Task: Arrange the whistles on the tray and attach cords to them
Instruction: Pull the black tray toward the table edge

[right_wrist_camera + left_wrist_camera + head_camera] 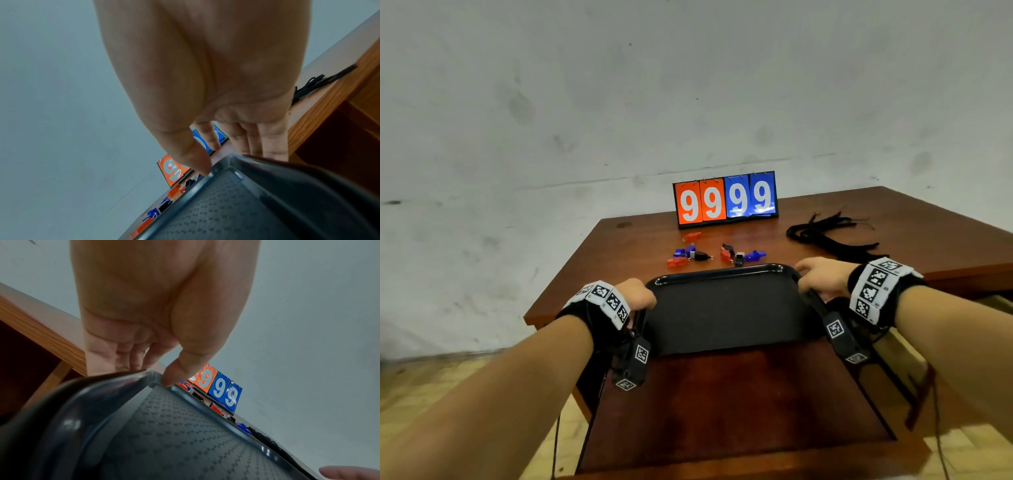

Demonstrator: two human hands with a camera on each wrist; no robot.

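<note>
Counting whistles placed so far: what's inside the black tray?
Nothing shows inside the tray; its visible textured floor is bare. The whistles lie on the table beyond it.

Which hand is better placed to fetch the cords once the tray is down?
Right, probably. The right hand grips the tray at its far right corner, and the black cords lie just beyond it on the right. The left hand grips the opposite corner, nearer the whistles.
</note>
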